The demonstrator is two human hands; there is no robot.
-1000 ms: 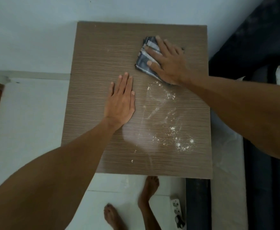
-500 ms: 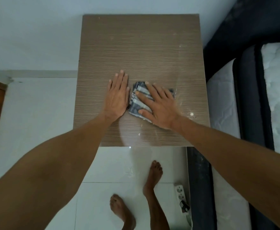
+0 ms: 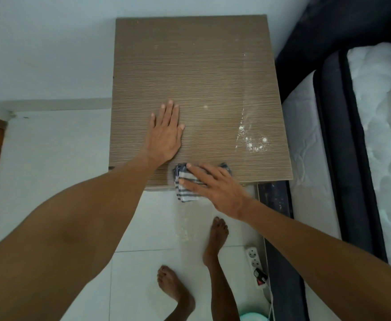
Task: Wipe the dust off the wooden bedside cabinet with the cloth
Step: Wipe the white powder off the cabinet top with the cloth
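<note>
The wooden bedside cabinet [image 3: 197, 66] fills the upper middle of the head view, seen from above. My left hand [image 3: 165, 133] lies flat on its top with fingers together, holding nothing. My right hand [image 3: 215, 188] presses flat on a folded blue-and-white striped cloth [image 3: 185, 184] at the cabinet's near edge. Part of the cloth hangs past that edge. A patch of white dust [image 3: 253, 141] and a thin streak remain on the right side of the top. Pale dust [image 3: 183, 230] shows below the edge over the floor.
A white mattress [image 3: 375, 135] on a dark bed frame [image 3: 333, 135] stands right of the cabinet. A white wall is behind. On the white tile floor are my bare feet [image 3: 215, 237], a power strip [image 3: 254, 260] with a plug, and a teal object [image 3: 252, 317].
My right hand has dragged the cloth from the far right of the top, across the middle, to the near edge. The dust in its path is gone. My left hand stayed flat.
</note>
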